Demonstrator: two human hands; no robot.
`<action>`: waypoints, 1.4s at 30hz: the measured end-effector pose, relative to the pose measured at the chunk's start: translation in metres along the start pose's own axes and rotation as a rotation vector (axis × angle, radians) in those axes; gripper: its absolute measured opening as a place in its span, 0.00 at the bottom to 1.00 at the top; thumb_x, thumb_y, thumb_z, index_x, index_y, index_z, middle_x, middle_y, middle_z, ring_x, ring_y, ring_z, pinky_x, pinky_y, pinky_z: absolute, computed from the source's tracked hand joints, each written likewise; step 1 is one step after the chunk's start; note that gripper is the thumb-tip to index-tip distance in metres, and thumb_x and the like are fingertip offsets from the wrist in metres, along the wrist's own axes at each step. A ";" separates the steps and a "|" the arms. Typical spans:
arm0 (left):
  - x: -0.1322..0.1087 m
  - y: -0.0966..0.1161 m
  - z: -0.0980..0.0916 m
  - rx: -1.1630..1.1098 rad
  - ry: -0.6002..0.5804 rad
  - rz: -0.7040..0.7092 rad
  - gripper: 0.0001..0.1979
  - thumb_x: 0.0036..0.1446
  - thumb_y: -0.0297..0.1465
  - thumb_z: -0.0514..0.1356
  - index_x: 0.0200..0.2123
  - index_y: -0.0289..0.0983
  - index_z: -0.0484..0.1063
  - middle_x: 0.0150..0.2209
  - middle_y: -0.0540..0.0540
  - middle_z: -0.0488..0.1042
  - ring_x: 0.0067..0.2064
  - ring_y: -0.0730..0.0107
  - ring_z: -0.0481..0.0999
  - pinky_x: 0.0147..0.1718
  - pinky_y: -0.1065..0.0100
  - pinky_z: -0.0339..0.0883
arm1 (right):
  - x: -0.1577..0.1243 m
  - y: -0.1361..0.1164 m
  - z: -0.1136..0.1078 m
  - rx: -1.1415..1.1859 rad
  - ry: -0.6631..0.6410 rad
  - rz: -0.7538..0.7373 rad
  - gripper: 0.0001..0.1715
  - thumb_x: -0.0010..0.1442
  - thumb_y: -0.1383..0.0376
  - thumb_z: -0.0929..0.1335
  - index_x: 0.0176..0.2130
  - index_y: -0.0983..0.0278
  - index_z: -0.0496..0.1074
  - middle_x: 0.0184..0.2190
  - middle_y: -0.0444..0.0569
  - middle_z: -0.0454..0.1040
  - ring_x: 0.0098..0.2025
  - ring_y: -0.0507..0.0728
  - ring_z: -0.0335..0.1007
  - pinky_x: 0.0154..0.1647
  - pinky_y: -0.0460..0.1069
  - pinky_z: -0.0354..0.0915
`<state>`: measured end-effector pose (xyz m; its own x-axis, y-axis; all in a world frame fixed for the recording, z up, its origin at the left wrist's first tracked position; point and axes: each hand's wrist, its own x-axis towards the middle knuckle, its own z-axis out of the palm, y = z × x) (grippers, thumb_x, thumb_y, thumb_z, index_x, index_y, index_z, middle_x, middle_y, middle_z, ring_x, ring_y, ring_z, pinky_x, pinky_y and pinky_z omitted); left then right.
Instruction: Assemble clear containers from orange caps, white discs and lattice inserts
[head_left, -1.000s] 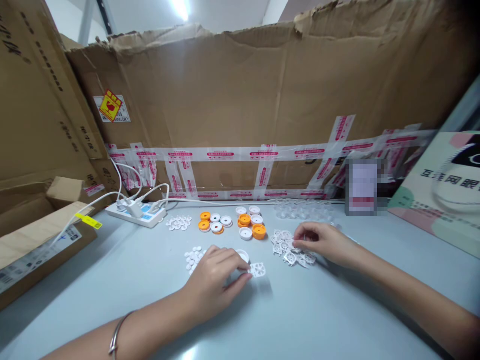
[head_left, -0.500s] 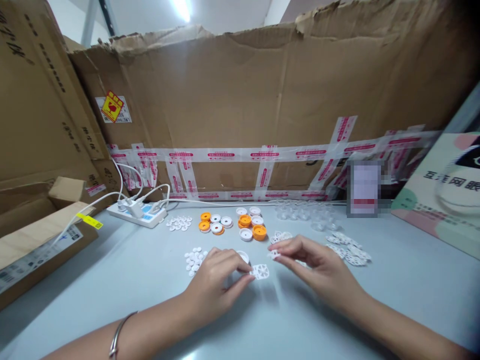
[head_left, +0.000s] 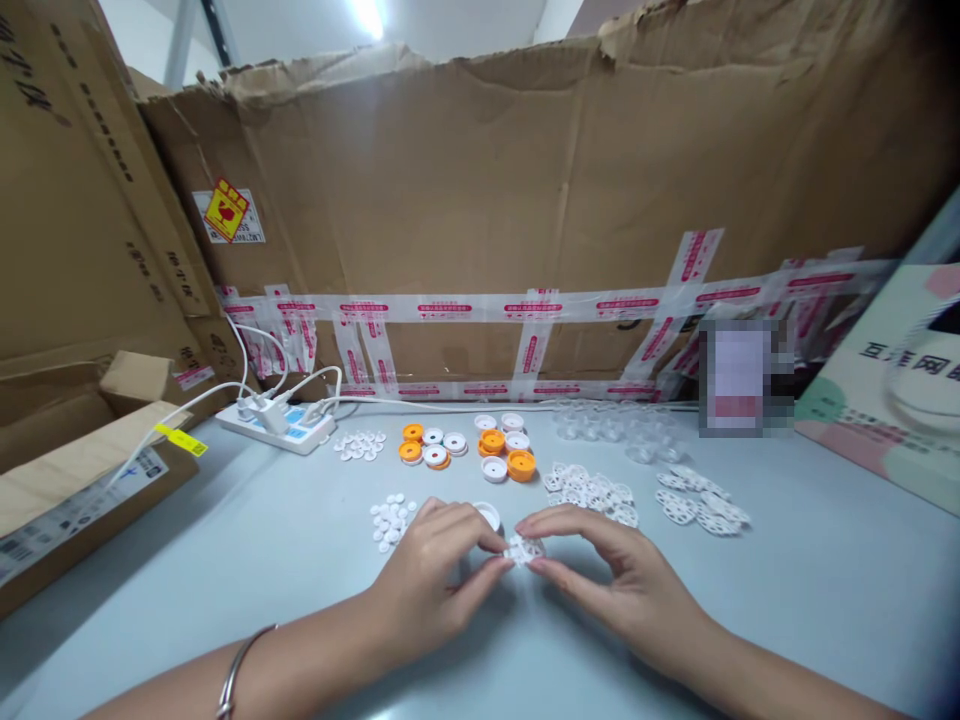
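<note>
My left hand (head_left: pixel 442 565) pinches the left edge of a white openwork plastic disc (head_left: pixel 523 550) between thumb and fingertips. On the disc's right side, my right hand (head_left: pixel 611 565) closes its thumb and index finger around a small white openwork piece laid against it; the two are hard to tell apart. A white round cap (head_left: pixel 488 516) lies just behind my left fingers, partly hidden. Beyond my right hand is a pile of white openwork pieces (head_left: pixel 589 490). Small white round buttons (head_left: pixel 391 520) lie beside my left hand.
Orange and white wheels (head_left: pixel 491 441) stand in two groups farther back. Clear plastic cups (head_left: pixel 600 428) sit behind on the right, near more white openwork parts (head_left: pixel 701 502). A power strip (head_left: pixel 277 428), small white parts (head_left: pixel 360 446) and an open carton (head_left: pixel 90 480) are left. Tall cardboard (head_left: pixel 450 190) walls the back.
My right hand has moved left and down, bringing its small white piece against the disc in my left hand. The pile behind it now shows. My left hand has barely moved.
</note>
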<state>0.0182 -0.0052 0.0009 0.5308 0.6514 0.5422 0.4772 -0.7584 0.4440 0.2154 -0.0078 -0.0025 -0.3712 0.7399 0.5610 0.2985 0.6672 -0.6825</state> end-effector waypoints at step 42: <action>0.004 0.008 -0.002 -0.206 -0.097 -0.251 0.05 0.54 0.29 0.57 0.27 0.36 0.69 0.27 0.49 0.74 0.30 0.71 0.70 0.33 0.69 0.60 | 0.004 0.004 -0.003 -0.024 -0.102 -0.172 0.11 0.54 0.72 0.65 0.39 0.61 0.70 0.31 0.48 0.76 0.34 0.53 0.73 0.36 0.48 0.70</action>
<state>0.0229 -0.0083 0.0082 0.4835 0.8101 0.3316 0.4554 -0.5563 0.6951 0.2174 -0.0019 -0.0015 -0.5056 0.6030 0.6170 0.2436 0.7859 -0.5684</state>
